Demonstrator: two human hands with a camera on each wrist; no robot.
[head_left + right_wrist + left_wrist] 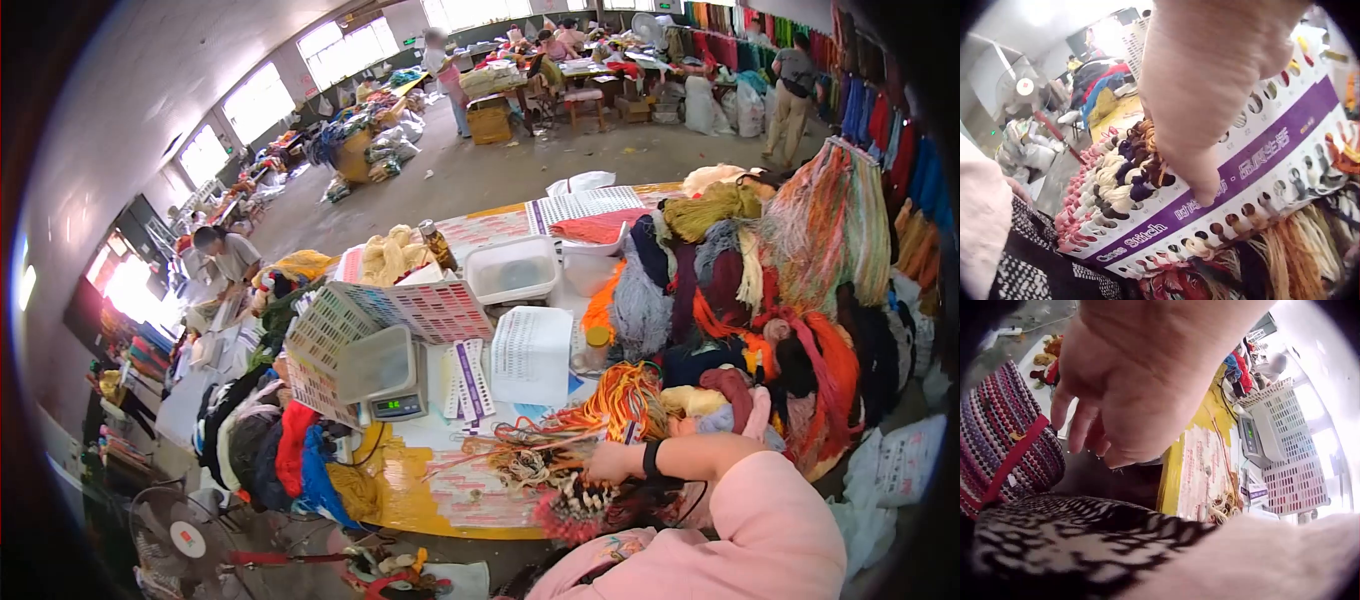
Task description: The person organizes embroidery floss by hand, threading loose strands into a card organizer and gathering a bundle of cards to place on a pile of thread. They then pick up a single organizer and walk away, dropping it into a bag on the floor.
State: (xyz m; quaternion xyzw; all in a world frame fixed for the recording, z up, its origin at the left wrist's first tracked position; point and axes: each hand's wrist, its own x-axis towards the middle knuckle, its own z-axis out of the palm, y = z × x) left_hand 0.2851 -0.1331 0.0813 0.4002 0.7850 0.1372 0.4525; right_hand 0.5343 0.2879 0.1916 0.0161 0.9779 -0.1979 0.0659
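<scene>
My right hand point(605, 462) is at the table's front edge among bundles of thread. In the right wrist view, its thumb point(1200, 184) lies across the purple band of a white cross-stitch thread card point(1260, 156); the other fingers are mostly hidden. Looped threads in pink, cream, navy and brown point(1125, 178) fill the holes along one side, and long loose strands point(1297, 250) hang from the other. My left hand point(1129, 387) hangs over the lap's patterned cloth point(1085, 537), fingers loosely bent with nothing seen in them. It is outside the head view.
A digital scale with a plastic tray point(378, 365) stands beside propped colour charts point(430, 310). White tubs point(512, 268) and heaped yarn hanks point(640, 310) occupy the table. A fan point(185, 535) stands at front left; a woven striped basket point(1010, 437) is near my left hand.
</scene>
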